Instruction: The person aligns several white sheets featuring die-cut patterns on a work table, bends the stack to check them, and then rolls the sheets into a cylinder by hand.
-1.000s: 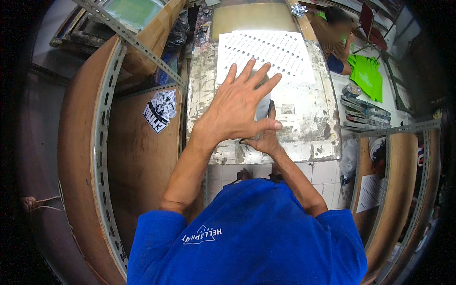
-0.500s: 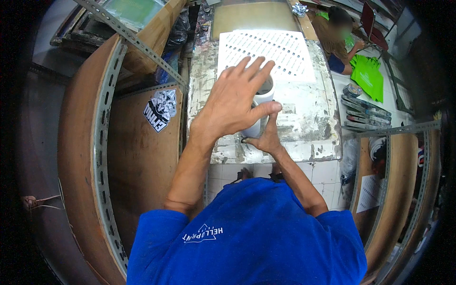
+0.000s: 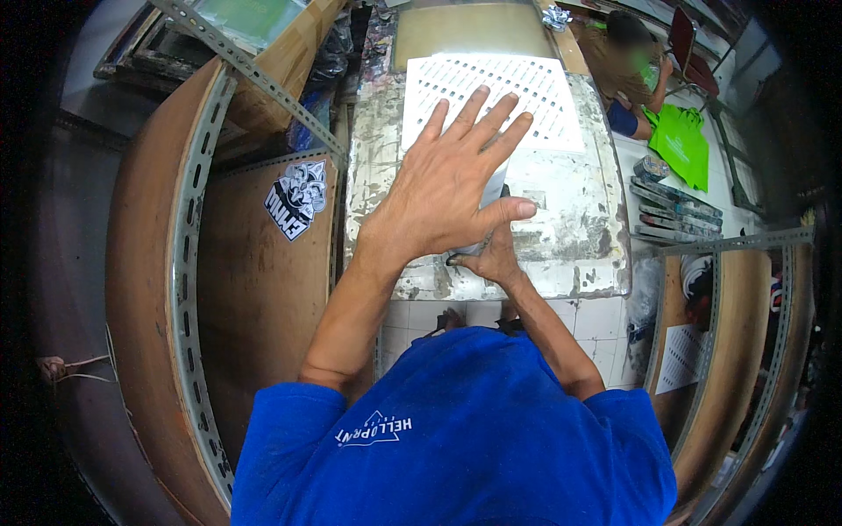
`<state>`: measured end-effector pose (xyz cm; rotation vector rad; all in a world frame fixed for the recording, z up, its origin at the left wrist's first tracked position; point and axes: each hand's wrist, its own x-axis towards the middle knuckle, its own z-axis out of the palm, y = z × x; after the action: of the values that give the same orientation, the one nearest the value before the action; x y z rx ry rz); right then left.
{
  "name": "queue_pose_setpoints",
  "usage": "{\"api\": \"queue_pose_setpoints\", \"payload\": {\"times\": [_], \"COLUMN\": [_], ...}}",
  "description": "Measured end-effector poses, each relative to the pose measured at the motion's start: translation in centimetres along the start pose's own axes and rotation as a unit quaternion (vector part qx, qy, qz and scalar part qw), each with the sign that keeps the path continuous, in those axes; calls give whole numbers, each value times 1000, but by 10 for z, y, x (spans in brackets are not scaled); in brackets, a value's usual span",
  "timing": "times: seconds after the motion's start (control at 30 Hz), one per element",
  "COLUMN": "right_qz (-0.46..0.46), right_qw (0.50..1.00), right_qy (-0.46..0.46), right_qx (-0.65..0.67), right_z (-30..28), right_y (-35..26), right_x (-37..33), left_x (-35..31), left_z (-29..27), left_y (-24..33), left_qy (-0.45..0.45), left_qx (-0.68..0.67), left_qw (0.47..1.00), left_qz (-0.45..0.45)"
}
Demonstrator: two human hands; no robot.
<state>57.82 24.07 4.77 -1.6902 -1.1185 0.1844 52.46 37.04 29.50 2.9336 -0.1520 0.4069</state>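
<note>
A white cylinder (image 3: pixel 495 187), perhaps a mug, stands on the paint-stained table, mostly hidden beneath my left hand. My left hand (image 3: pixel 443 188) is over it with fingers spread and palm down; whether the palm touches its top I cannot tell. Lower down, my right hand (image 3: pixel 494 259) grips the cylinder's near right side, its dark-smudged thumb on the left and its fingers partly covered. Just beyond the hands lies a white sheet (image 3: pixel 548 96) with rows of small printed marks, and my left fingertips reach over it.
The worn table (image 3: pixel 579 219) has a framed translucent panel (image 3: pixel 474 31) at its far end. Metal-edged wooden shelving (image 3: pixel 263 333) flanks me at left, with another rack (image 3: pixel 745 324) at right. A person (image 3: pixel 623 66) sits beyond the table near green bags (image 3: pixel 680 145) and stacked dark bars (image 3: pixel 675 210).
My left hand has shifted slightly right and its fingers have spread wider, now covering the cylinder's rim that showed before. My right hand stays in place.
</note>
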Motion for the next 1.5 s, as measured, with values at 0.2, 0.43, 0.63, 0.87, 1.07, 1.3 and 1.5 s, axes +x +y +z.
{"api": "queue_pose_setpoints", "payload": {"times": [0.2,0.43,0.63,0.87,1.07,1.3,1.5], "right_qz": [-9,4,12,7,13,3,6], "right_qw": [998,997,997,998,998,999,998], "right_qy": [57,57,54,51,51,47,42], "right_qx": [28,56,46,32,35,19,47], "right_z": [2,3,0,2,1,0,-2], "right_y": [-8,-9,-13,-9,-12,-11,-15], "right_x": [3,5,5,4,4,4,7], "left_x": [-2,-6,-5,-7,-5,-2,-6], "left_z": [2,10,12,15,8,17,15], "left_y": [-9,-16,-13,-19,-8,-4,-3], "left_qy": [8,-7,-10,8,51,47,17], "left_qx": [11,-28,-20,25,-9,31,34], "left_qw": [1000,997,996,992,988,994,994], "left_qz": [-19,-71,-90,-127,-142,-98,-103]}}
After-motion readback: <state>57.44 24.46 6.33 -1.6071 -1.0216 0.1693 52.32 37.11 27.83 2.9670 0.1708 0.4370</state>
